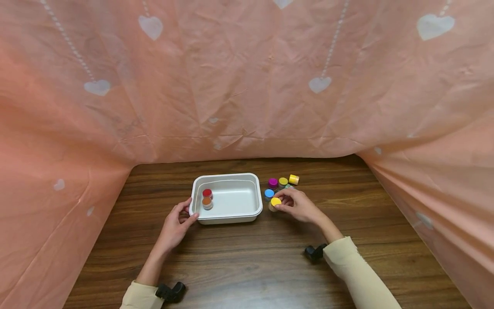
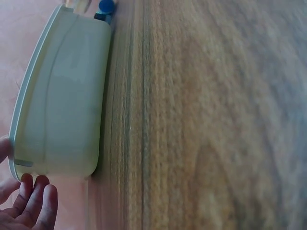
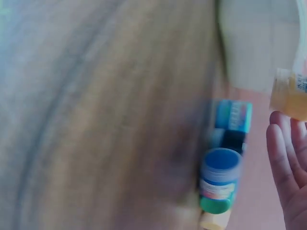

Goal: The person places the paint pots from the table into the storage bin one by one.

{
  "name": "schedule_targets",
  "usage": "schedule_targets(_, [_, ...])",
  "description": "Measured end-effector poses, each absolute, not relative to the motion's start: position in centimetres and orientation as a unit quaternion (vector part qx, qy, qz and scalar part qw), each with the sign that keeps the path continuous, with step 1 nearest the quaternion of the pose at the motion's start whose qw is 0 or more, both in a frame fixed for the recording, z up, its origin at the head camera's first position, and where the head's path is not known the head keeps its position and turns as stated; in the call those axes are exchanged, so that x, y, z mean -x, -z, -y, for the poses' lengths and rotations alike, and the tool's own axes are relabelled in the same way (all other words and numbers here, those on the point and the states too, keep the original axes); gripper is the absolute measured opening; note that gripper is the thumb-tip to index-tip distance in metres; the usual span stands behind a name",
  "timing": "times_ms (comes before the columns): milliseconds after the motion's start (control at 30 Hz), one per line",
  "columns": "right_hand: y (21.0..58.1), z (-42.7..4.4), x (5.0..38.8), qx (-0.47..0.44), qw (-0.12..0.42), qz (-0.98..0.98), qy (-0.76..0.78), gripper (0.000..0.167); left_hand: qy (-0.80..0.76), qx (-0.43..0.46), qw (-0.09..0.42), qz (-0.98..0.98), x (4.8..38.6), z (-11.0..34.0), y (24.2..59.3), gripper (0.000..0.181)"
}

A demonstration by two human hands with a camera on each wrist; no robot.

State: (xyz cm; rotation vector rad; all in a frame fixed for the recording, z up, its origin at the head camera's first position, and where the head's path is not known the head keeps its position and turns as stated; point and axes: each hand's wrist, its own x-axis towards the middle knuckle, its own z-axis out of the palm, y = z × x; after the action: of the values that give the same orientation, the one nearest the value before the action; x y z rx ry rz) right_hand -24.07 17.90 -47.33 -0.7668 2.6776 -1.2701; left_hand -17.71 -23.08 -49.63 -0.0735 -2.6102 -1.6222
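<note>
A white rectangular tray (image 1: 227, 220) stands on the table. My left hand (image 1: 174, 225) grips its near left corner, thumb on the rim and fingers around the outer side. Inside the tray, at its left end, are a red-lidded paint jar (image 1: 207, 193) and an orange-lidded paint jar (image 1: 207, 203). Just right of the tray, my right hand (image 1: 302, 207) pinches a yellow-lidded paint jar (image 1: 275, 201) between thumb and fingers. In the right wrist view that jar (image 3: 292, 103) appears raised off the table, its contents yellowish. The right thumb is hidden there.
Beyond the right hand, several jars cluster: blue-lidded (image 1: 269, 194), purple-lidded (image 1: 273, 183), another yellow-lidded (image 1: 283, 181), and a yellow one (image 1: 294, 179) lying on its side. A green jar (image 3: 216, 203) is partly hidden by the hand in the head view. A pink curtain (image 1: 239, 107) hangs behind.
</note>
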Motion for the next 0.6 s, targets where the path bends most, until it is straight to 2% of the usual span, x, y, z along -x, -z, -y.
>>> schedule_targets(267, [45.4,-17.5,23.9,0.244,0.013,-0.846,0.474,0.029,0.524,0.025,0.042,0.850,17.6,23.0,49.5,0.059])
schedule_targets(600, [44.1,-16.1,23.9,0.247,0.030,-0.821,0.514,0.023,0.533,0.021,0.032,0.845,17.9,22.3,49.6,0.060])
